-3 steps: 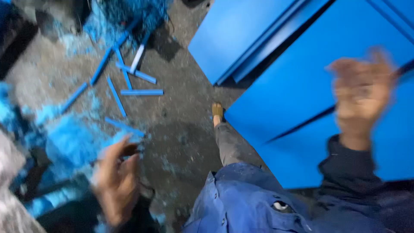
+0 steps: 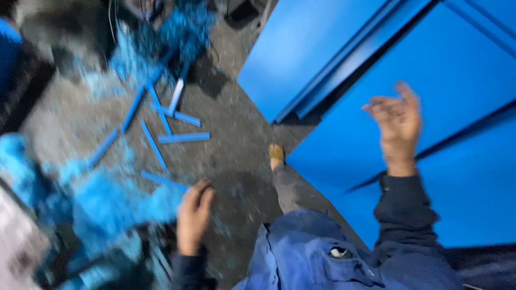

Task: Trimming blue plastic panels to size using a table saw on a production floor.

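Observation:
My left hand [image 2: 193,215] hangs low over the grey floor with its fingers curled, right beside a heap of blue shavings and film [image 2: 113,207]; whether it grips anything is lost in blur. My right hand [image 2: 396,124] is raised in front of a large blue panel [image 2: 457,161], fingers spread and holding nothing. Several narrow blue strips [image 2: 161,126] lie scattered on the floor ahead of my left hand. My foot [image 2: 276,156] rests at the panel's edge.
A second blue panel [image 2: 301,48] lies beyond the first, with a dark gap between them. More blue scraps [image 2: 180,27] pile up at the top. Dark objects [image 2: 21,91] border the left side. My blue clothing [image 2: 312,252] fills the bottom.
My right hand has shifted left and slightly down against the panel. My left hand has stayed low beside the blue heap.

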